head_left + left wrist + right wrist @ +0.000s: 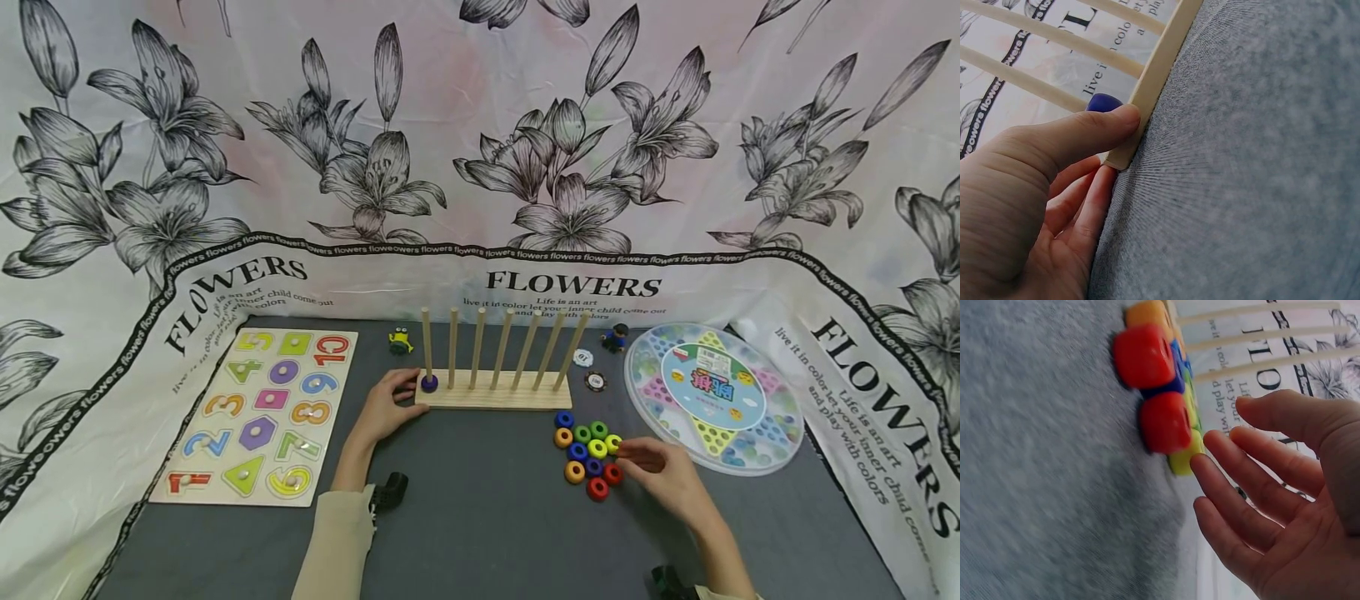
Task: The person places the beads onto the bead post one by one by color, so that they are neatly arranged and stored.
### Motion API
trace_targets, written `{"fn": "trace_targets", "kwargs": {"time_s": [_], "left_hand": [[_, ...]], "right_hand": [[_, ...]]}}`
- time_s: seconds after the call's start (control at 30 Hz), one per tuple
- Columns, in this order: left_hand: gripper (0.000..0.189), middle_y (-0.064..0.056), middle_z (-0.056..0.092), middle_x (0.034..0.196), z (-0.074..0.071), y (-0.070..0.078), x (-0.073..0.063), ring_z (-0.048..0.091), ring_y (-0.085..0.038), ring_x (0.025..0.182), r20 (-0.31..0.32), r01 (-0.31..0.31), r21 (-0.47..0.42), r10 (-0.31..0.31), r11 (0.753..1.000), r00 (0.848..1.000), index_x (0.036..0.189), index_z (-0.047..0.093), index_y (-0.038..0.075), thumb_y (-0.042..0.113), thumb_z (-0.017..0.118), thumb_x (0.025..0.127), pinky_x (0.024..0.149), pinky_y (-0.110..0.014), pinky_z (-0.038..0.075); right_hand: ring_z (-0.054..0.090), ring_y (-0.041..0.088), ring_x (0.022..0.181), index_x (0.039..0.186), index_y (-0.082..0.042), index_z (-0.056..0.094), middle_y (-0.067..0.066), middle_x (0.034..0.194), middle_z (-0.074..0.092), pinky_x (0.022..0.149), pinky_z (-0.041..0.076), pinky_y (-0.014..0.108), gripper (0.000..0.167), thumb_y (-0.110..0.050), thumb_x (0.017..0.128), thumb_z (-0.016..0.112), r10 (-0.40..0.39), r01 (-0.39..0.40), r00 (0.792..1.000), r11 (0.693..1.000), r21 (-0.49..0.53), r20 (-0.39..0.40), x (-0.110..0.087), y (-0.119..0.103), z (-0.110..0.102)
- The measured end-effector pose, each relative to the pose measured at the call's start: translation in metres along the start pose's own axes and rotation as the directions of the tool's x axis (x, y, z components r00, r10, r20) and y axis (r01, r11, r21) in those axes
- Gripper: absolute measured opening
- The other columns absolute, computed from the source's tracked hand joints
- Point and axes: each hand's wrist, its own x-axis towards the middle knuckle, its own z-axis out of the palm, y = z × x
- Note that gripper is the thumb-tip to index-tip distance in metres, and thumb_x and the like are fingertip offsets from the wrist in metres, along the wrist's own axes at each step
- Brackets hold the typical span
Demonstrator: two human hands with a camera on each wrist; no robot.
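A wooden peg rack (495, 398) with several upright pegs stands at the table's middle, a dark blue ring (429, 384) low on its leftmost peg. My left hand (386, 407) grips the left end of the rack's base; in the left wrist view the thumb lies on the base's front face beside the ring (1104, 102). My right hand (660, 471) is by the right side of a cluster of coloured rings, nearest a yellow ring (612, 443) and a red ring (613, 474). In the right wrist view its fingers are spread, with nothing between them and the thumb.
A number-and-shape puzzle board (262, 417) lies at the left. A round Chinese checkers box (712, 400) lies at the right. Behind the rack are a green frog toy (401, 340) and a small figure (615, 337). Two round chips, one black (596, 382), lie right of the rack.
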Motion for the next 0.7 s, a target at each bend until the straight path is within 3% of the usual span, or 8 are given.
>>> {"fn": "trace_targets", "kwargs": {"time_s": [0.17,0.47,0.7], "left_hand": [[0.065,-0.02,0.051,0.133,0.0,0.0,0.001,0.057,-0.035,0.116,-0.001,0.0,-0.003,0.0,1.0,1.0,0.137,0.055,-0.004,-0.003,0.081,0.078,0.099,-0.035,0.053],[0.064,-0.02,0.051,0.134,0.001,0.0,0.001,0.058,-0.034,0.116,-0.004,-0.011,0.019,0.011,1.0,1.0,0.137,0.055,-0.004,-0.002,0.081,0.078,0.099,-0.035,0.053],[0.064,-0.021,0.051,0.134,-0.001,0.0,0.0,0.057,-0.035,0.116,-0.004,-0.001,0.015,0.001,1.0,1.0,0.137,0.055,-0.005,-0.002,0.081,0.078,0.099,-0.037,0.053]], "right_hand": [[0.07,0.013,0.083,0.106,0.001,0.072,0.011,0.098,0.073,0.068,0.059,0.024,0.022,-0.007,0.086,0.077,0.015,-0.014,0.999,0.999,-0.03,0.038,0.0,0.002,0.01],[0.07,0.023,0.092,0.105,-0.002,0.072,0.008,0.099,0.073,0.08,0.061,0.034,0.027,-0.008,0.081,0.081,0.038,-0.034,0.999,0.994,-0.103,0.039,0.0,-0.002,0.018],[0.069,0.022,0.092,0.103,-0.004,0.073,0.007,0.1,0.073,0.08,0.06,0.03,0.025,-0.008,0.08,0.082,0.026,-0.021,0.998,0.996,-0.087,0.053,0.002,-0.003,0.023]]}}
